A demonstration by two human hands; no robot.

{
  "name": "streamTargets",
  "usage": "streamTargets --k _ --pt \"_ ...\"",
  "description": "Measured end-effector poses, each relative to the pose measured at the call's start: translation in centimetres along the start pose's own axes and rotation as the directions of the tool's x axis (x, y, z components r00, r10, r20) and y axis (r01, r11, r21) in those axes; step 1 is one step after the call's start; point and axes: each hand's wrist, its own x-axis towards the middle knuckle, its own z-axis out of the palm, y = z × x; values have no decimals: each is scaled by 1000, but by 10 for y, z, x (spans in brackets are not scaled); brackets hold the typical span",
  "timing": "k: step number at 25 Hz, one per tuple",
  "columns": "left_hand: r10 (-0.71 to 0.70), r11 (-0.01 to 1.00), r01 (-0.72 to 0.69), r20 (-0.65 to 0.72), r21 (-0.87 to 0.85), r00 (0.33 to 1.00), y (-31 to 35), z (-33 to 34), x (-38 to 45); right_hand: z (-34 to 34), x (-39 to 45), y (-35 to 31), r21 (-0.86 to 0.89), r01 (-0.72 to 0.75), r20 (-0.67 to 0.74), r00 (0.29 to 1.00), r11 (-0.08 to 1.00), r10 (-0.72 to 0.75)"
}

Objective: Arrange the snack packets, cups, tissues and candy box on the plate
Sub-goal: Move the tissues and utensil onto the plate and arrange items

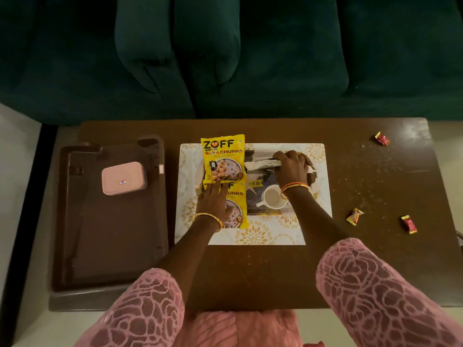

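Observation:
Two yellow snack packets lie on the left of the plate, the far packet overlapping the near packet. My left hand rests flat on the near packet with straight fingers. A white cup stands on the plate's near right part. My right hand holds folded white tissues at the plate's far side, fingers curled over them. The plate sits on a white and gold placemat. A pink candy box lies on the brown tray to the left.
Three wrapped candies lie on the brown table: one far right, one near right and one beside it. Crumbs are scattered over the table's right side. A dark green sofa stands behind the table.

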Motion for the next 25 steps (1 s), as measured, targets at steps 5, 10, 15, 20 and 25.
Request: streamTargets --k 5,10,15,20,25 --pt "-21 999 21 -2 -26 1000 2 -3 -4 4 -9 -2 -4 -28 -76 997 1000 27" --pt "-50 986 27 -132 -167 990 7 -10 -20 10 -46 -17 105 -27 -244 968 994 52" --pt "-46 947 -38 -255 -318 966 14 -21 -48 18 -90 -28 184 55 -334 942 981 10" --pt "-237 813 34 -277 -581 931 -5 -22 -79 24 -126 -49 272 138 -263 963 952 -65" --pt "-642 503 283 -134 -816 755 -57 -33 -111 40 -138 -92 315 186 -113 981 930 -158"
